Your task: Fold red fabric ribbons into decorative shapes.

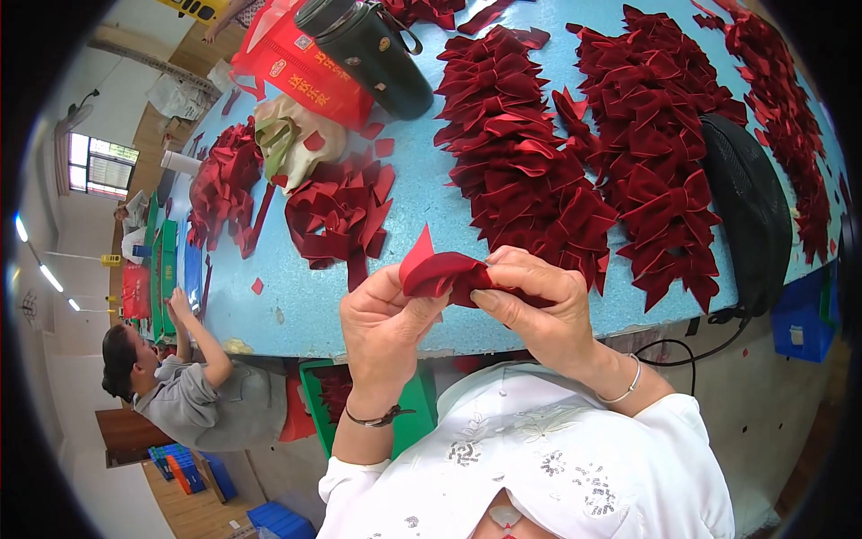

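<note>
Between my two hands, above the table's near edge, is a dark red velvet bow (442, 273). My left hand (382, 310) pinches its left loop, and a pointed ribbon tail sticks up beside the thumb. My right hand (537, 296) grips the middle and right side, the thumb and fingertips pressed together there; part of the bow is hidden behind these fingers. Just beyond my hands lies a long row of finished-looking red bows (512, 135), with a second row (660, 153) to its right. A loose pile of red ribbon strips (339, 216) sits to the left.
The blue table (409, 180) also bears a dark green flask (382, 67), a red bag (287, 67), a cream cloth (305, 144) and a black mesh-covered object (750, 211) with a cable. Below stands a green crate (413, 418). At left a co-worker (202, 400) works.
</note>
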Demonstrator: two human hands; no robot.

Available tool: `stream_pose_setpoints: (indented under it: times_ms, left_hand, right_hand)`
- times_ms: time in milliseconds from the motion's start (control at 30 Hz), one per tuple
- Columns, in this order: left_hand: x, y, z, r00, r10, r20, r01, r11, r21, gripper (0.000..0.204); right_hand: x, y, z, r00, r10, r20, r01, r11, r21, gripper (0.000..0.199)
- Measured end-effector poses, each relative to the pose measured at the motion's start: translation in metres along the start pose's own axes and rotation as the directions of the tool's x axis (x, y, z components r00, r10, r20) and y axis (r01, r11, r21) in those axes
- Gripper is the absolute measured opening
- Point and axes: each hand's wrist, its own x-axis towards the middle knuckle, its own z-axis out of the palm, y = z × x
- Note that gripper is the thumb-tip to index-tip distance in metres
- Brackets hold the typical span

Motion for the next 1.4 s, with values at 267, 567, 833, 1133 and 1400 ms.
stream_pose_setpoints:
  times_ms: [267, 567, 833, 1133, 1400]
  left_hand:
    - [0.000, 0.000, -0.005, 1.000, 0.007, 0.006, -0.008, 0.998, 0.055, 0.017]
    - [0.002, -0.001, -0.006, 0.996, -0.041, 0.083, 0.048, 0.996, -0.078, 0.018]
    - [-0.001, -0.002, 0.001, 0.999, 0.040, -0.002, -0.040, 0.985, 0.169, 0.018]
    - [0.000, -0.002, 0.001, 0.997, 0.071, -0.019, -0.067, 0.982, 0.177, 0.018]
    - [-0.002, -0.004, 0.003, 0.996, 0.079, -0.038, -0.072, 0.984, 0.161, 0.018]
  right_hand:
    - [0.000, 0.002, 0.001, 0.991, -0.130, 0.008, 0.130, 0.978, -0.160, 0.017]
    - [0.003, 0.003, 0.000, 0.979, -0.203, 0.033, 0.205, 0.943, -0.263, 0.014]
    - [0.000, 0.005, -0.005, 0.969, 0.240, 0.057, -0.246, 0.940, 0.236, 0.013]
    - [0.000, 0.016, -0.001, 0.998, -0.060, 0.013, 0.060, 0.998, -0.003, 0.014]
    - [-0.004, 0.015, 0.002, 1.000, 0.003, -0.011, -0.002, 0.999, 0.045, 0.017]
